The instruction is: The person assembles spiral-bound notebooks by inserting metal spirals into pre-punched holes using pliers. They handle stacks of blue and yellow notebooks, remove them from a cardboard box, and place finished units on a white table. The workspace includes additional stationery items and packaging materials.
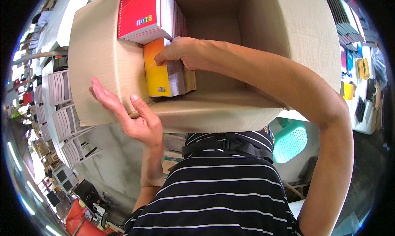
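Observation:
A cardboard box (222,116) stands open in front of me. In its left part is a stack of small notebooks with yellow-orange covers (154,78). My right hand (181,52) reaches in from the right and grips the far part of this stack, fingertips on the front cover; its other fingers are partly hidden. Just beyond lies a stack of larger red spiral notebooks (138,11), against the box's left side. My left hand (133,118) is open, palm up and fingers apart, by the near left corner of the box, holding nothing.
White chairs (61,87) stand along the left. A turquoise perforated plastic stool (290,141) is below the box at the right. On the right, a white table (364,122) carries stacked dark notebooks (343,19) and a yellow item (363,68).

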Demonstrator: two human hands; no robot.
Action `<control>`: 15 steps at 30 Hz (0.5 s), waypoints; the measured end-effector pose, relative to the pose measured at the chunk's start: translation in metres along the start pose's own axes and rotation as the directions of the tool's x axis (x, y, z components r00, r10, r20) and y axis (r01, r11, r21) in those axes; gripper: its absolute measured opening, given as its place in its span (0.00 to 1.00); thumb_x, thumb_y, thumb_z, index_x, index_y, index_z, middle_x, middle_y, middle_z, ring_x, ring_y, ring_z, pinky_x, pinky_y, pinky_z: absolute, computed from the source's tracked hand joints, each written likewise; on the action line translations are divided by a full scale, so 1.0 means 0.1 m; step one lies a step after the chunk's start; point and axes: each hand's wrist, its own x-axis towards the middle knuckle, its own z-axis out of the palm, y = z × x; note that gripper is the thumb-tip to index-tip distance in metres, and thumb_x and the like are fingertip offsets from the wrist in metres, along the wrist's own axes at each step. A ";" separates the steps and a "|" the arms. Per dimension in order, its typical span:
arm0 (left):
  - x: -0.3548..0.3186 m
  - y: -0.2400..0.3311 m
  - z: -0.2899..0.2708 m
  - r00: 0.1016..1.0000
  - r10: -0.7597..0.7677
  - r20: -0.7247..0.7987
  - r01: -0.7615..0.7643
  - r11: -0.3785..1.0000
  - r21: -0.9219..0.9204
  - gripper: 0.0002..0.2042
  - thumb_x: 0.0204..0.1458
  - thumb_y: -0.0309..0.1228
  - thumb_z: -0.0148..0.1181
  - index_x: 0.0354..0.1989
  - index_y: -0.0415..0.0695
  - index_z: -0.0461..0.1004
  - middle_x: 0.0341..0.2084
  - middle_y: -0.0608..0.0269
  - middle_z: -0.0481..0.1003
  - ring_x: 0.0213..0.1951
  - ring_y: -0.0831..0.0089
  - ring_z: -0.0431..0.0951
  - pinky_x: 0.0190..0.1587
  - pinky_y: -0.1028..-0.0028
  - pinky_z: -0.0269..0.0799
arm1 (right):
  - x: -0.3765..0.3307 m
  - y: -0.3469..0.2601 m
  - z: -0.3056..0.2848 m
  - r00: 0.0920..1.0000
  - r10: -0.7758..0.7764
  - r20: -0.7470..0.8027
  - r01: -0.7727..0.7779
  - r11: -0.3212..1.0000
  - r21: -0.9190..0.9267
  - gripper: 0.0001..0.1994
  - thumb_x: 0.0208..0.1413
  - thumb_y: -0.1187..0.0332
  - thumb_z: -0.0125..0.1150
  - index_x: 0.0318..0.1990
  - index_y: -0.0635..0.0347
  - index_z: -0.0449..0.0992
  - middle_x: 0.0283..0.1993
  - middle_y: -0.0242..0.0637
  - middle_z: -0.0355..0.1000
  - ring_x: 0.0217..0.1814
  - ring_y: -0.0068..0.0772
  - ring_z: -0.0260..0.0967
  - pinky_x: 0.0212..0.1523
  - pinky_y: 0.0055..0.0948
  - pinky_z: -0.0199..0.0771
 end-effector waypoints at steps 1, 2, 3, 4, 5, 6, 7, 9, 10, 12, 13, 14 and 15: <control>0.00 0.01 0.00 1.000 0.001 0.014 -0.002 1.000 0.004 0.31 0.56 0.16 0.43 0.69 0.30 0.42 0.68 0.36 0.47 0.70 0.41 0.44 0.68 0.53 0.45 | -0.02 0.02 0.00 1.000 0.002 0.005 -0.002 0.999 0.032 0.17 0.44 0.73 0.68 0.43 0.67 0.75 0.43 0.44 0.75 0.50 0.42 0.72 0.48 0.53 0.72; -0.01 0.02 -0.01 1.000 0.003 0.028 -0.003 1.000 0.008 0.31 0.56 0.16 0.43 0.69 0.31 0.42 0.68 0.36 0.47 0.69 0.41 0.45 0.68 0.53 0.45 | -0.03 0.04 0.01 1.000 0.004 0.011 -0.004 0.998 0.064 0.17 0.44 0.73 0.68 0.44 0.67 0.75 0.43 0.43 0.75 0.50 0.41 0.72 0.48 0.51 0.72; 0.00 0.03 -0.01 0.999 0.009 0.037 -0.009 1.000 0.009 0.31 0.56 0.16 0.43 0.69 0.31 0.42 0.68 0.36 0.47 0.69 0.42 0.45 0.68 0.53 0.45 | -0.01 0.04 -0.01 1.000 -0.001 0.013 -0.001 0.996 0.095 0.17 0.44 0.73 0.68 0.44 0.67 0.75 0.43 0.43 0.75 0.50 0.40 0.72 0.48 0.50 0.72; 0.01 0.03 0.00 1.000 0.011 0.028 -0.011 1.000 -0.004 0.31 0.57 0.16 0.43 0.69 0.31 0.42 0.68 0.36 0.46 0.69 0.42 0.46 0.68 0.53 0.45 | 0.01 0.06 -0.01 0.999 -0.014 0.033 0.010 0.992 0.122 0.18 0.44 0.72 0.68 0.45 0.67 0.75 0.44 0.43 0.75 0.51 0.40 0.71 0.49 0.49 0.72; 0.01 0.01 0.00 1.000 0.013 0.019 -0.012 1.000 -0.017 0.31 0.57 0.16 0.43 0.69 0.31 0.42 0.68 0.37 0.46 0.69 0.43 0.46 0.68 0.53 0.44 | 0.03 0.07 -0.01 0.998 -0.028 0.053 0.020 0.989 0.149 0.18 0.45 0.72 0.68 0.45 0.67 0.75 0.45 0.43 0.75 0.52 0.40 0.71 0.51 0.48 0.71; -0.01 0.01 0.01 1.000 0.008 0.009 -0.008 0.999 -0.031 0.31 0.57 0.17 0.43 0.69 0.31 0.42 0.68 0.37 0.46 0.69 0.43 0.46 0.68 0.53 0.44 | 0.02 0.07 -0.01 0.997 -0.037 0.071 0.025 0.985 0.173 0.19 0.45 0.71 0.68 0.46 0.66 0.75 0.45 0.43 0.74 0.52 0.40 0.71 0.52 0.47 0.70; -0.01 0.01 0.01 1.000 0.001 0.011 -0.001 1.000 -0.019 0.31 0.57 0.17 0.43 0.69 0.31 0.42 0.68 0.37 0.46 0.69 0.43 0.46 0.69 0.53 0.44 | 0.02 0.05 0.01 1.000 0.004 0.023 -0.007 0.993 0.119 0.19 0.46 0.70 0.68 0.46 0.66 0.75 0.46 0.43 0.74 0.53 0.40 0.70 0.53 0.46 0.70; 0.01 0.03 0.01 1.000 -0.013 0.015 0.013 1.000 0.007 0.31 0.57 0.17 0.44 0.69 0.31 0.41 0.68 0.37 0.46 0.69 0.44 0.46 0.69 0.53 0.43 | 0.04 0.01 0.05 0.994 0.079 -0.078 -0.078 0.997 0.016 0.20 0.46 0.69 0.68 0.47 0.66 0.74 0.47 0.43 0.74 0.53 0.39 0.70 0.53 0.44 0.68; 0.01 0.04 0.01 1.000 -0.017 0.019 0.017 1.000 0.007 0.31 0.57 0.17 0.44 0.69 0.31 0.41 0.68 0.37 0.46 0.69 0.44 0.46 0.69 0.53 0.43 | 0.06 0.04 0.03 0.998 0.056 -0.033 -0.055 0.998 0.034 0.20 0.47 0.68 0.68 0.48 0.66 0.74 0.47 0.43 0.74 0.53 0.39 0.69 0.53 0.44 0.67; 0.01 0.04 0.01 0.999 -0.027 0.024 0.027 1.000 0.008 0.32 0.57 0.17 0.44 0.69 0.31 0.40 0.68 0.37 0.46 0.69 0.45 0.46 0.69 0.53 0.42 | 0.04 0.06 -0.03 0.999 0.007 0.053 -0.011 0.997 0.071 0.22 0.47 0.67 0.68 0.49 0.66 0.73 0.48 0.43 0.73 0.53 0.39 0.68 0.52 0.43 0.65; 0.00 0.03 0.01 0.999 -0.023 0.022 0.023 1.000 0.014 0.32 0.57 0.17 0.44 0.69 0.31 0.40 0.68 0.37 0.46 0.69 0.45 0.46 0.69 0.53 0.42 | 0.01 0.05 -0.03 0.999 0.023 0.049 -0.026 0.997 0.072 0.22 0.47 0.66 0.68 0.50 0.66 0.73 0.48 0.43 0.73 0.52 0.39 0.68 0.51 0.43 0.65; -0.01 0.02 0.00 1.000 -0.019 0.020 0.018 1.000 0.019 0.32 0.57 0.17 0.44 0.69 0.31 0.40 0.68 0.36 0.46 0.70 0.45 0.46 0.69 0.53 0.42 | -0.02 0.04 -0.03 0.998 0.038 0.044 -0.042 0.997 0.072 0.23 0.47 0.65 0.68 0.50 0.66 0.73 0.49 0.43 0.73 0.52 0.39 0.68 0.50 0.43 0.65; -0.01 0.02 0.00 1.000 -0.012 0.019 0.012 1.000 0.022 0.32 0.57 0.17 0.44 0.69 0.31 0.40 0.68 0.36 0.46 0.70 0.45 0.46 0.69 0.53 0.42 | -0.05 0.03 -0.03 0.998 0.053 0.036 -0.056 0.996 0.074 0.23 0.47 0.65 0.69 0.51 0.66 0.73 0.49 0.43 0.73 0.51 0.38 0.68 0.48 0.42 0.65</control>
